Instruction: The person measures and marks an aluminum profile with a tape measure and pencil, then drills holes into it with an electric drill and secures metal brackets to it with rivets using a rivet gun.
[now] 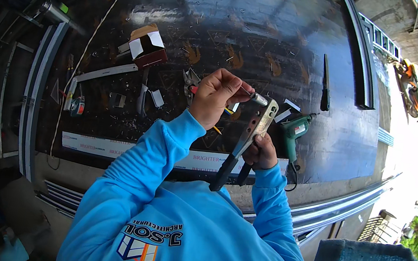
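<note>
My right hand (265, 151) is wrapped round a hand riveter (252, 128) with black handle grips, held above the dark table. The riveter's nose points up and to the left. At that nose, my left hand (211, 96) has its thumb and fingers pinched on a thin metal piece that looks like a pop rivet (247, 90). Whether the rivet sits inside the nose is too small to tell. Just beyond my left hand lie red-handled snips (191, 79), partly covered by it. A green power drill (294, 133) rests on the table to the right of the riveter.
An open cardboard box (148, 52), a metal square (105, 72) and a tape measure (77, 106) lie to the left. A long black-handled tool (326, 83) and a dark profile (362, 58) lie right. A film-covered strip (97, 146) runs along the near edge.
</note>
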Action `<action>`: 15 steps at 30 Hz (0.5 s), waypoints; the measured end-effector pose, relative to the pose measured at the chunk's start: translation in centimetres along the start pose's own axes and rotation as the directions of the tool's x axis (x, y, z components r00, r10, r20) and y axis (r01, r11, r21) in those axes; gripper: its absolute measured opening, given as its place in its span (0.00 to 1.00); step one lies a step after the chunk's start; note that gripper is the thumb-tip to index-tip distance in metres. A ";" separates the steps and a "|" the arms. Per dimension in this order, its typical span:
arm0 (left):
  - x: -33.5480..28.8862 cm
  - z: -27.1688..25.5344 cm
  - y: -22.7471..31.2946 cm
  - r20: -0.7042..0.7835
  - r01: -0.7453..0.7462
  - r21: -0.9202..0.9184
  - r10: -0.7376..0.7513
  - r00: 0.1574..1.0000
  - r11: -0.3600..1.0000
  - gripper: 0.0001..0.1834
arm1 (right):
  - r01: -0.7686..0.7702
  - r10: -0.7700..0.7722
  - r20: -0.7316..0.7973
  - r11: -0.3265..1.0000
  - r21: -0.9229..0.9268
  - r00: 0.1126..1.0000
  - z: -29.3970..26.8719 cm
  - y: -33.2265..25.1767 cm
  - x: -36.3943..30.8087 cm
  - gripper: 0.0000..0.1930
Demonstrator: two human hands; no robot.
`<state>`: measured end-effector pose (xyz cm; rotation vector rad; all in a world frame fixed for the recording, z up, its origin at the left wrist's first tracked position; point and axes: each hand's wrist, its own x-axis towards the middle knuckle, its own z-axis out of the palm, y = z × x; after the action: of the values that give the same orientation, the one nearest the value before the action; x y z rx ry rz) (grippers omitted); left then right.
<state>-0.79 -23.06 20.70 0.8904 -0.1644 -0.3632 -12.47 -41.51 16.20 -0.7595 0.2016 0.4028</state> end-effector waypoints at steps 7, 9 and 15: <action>-3.8 -0.9 0.1 -0.080 -0.146 0.004 0.146 0.986 0.989 0.06 | 0.018 -0.023 -0.032 0.990 -0.139 0.999 1.2 1.9 -1.0 0.09; -5.4 -1.4 0.0 -0.082 -0.191 0.058 0.196 0.977 0.980 0.04 | 0.104 -0.154 -0.129 0.939 -0.328 0.980 3.0 2.7 -1.9 0.08; -12.7 -5.9 0.4 -0.194 0.081 -0.310 -0.147 0.970 0.947 0.04 | 0.005 -0.153 -0.056 0.370 -0.929 0.987 9.2 2.4 -6.0 0.13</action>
<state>-10.76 -13.69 17.47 0.6331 0.1418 -0.3853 -18.64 -35.13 23.13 -1.9623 0.0331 0.3505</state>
